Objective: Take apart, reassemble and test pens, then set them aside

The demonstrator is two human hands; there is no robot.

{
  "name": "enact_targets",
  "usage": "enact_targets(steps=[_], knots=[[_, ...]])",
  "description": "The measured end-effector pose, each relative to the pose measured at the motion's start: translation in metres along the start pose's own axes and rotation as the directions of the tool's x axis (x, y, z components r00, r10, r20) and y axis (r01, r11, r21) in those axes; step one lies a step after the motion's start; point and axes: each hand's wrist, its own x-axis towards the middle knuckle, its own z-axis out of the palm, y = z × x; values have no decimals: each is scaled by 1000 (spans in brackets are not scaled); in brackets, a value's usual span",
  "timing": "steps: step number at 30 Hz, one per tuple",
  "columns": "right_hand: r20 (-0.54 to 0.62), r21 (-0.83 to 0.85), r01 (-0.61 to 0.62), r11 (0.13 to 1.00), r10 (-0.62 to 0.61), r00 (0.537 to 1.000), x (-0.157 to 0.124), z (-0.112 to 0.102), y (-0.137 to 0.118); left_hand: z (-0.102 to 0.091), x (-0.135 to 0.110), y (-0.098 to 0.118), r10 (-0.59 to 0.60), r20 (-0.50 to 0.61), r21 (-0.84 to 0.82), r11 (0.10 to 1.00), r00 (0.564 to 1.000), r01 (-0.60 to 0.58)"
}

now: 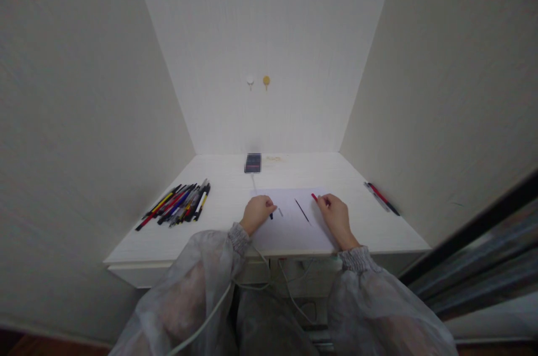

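A white sheet of paper (290, 235) lies on the desk under both of my hands. Over its left side my left hand (257, 213) is closed, thumb and fingertips pinched at a small black pen part (271, 216). Just right of those fingertips rests a small spring-like piece (281, 212). A thin dark pen refill (302, 212) lies slanted on the paper between the hands. My right hand (335, 215), at the paper's right edge, is closed around a red pen barrel (314, 197), whose end sticks out to the left. The rest of the barrel is hidden by the fingers.
Many pens lie in a pile (180, 204) on the left of the white desk (227, 176). A few pens (382, 198) are at the right edge. A dark device (253, 163) with a cable stands at the back. Walls rise on three sides.
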Motion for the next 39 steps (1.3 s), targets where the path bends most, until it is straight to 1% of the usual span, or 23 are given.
enact_targets(steps=[2, 5, 10, 13, 16, 18, 20, 22, 25, 27, 30, 32, 34, 36, 37, 39], knots=[[-59, 49, -6, 999, 9, 998, -1, -6, 5, 1, 2, 8, 6, 8, 27, 1000, 1000, -6], [-96, 81, -16, 997, 24, 995, -5, -11, 11, 4, 4, 16, -7, 29, 87, 996, 1000, 4], [-68, 89, 44, 995, -38, 997, -7, -7, 15, 17, 8, 22, -16, 54, 187, 982, 998, 5], [0, 76, 100, 992, -100, 995, -5, 0, 11, 23, 11, 23, -41, 82, 212, 977, 996, 23], [152, 48, 144, 988, -150, 977, 0, 8, 2, 25, 14, 24, -44, 123, 203, 979, 991, 18], [273, 11, 144, 990, -141, 952, 3, 13, -5, 26, 17, 24, -49, 141, 197, 980, 989, 20], [350, -36, 129, 991, -109, 931, 5, 18, -12, 27, 19, 24, -50, 149, 197, 980, 988, 20], [387, -86, 117, 989, -75, 919, 7, 20, -18, 27, 20, 25, -47, 151, 199, 980, 987, 16], [422, -145, 128, 981, -55, 905, 8, 22, -25, 27, 21, 25, -62, 156, 182, 983, 986, 33], [430, -187, 143, 972, -50, 901, 8, 23, -28, 27, 21, 24, -63, 168, 148, 988, 984, 38], [448, -249, 167, 954, -40, 893, 8, 24, -31, 25, 23, 19, 0, 194, 69, 997, 981, -13], [470, -272, 190, 943, -42, 881, 9, 24, -33, 22, 24, 14, 61, 185, -16, 998, 981, -59], [487, -291, 220, 931, -54, 872, 10, 24, -35, 20, 26, 9, 96, 169, -140, 987, 981, -72], [504, -317, 246, 916, -57, 862, 13, 24, -39, 18, 27, 5, 91, 186, -304, 952, 978, -31], [515, -328, 255, 909, -54, 856, 14, 24, -40, 17, 27, 3, 83, 202, -394, 919, 976, 3], [532, -347, 264, 900, -43, 846, 16, 24, -44, 15, 26, -1, 68, 221, -564, 823, 973, 71]])
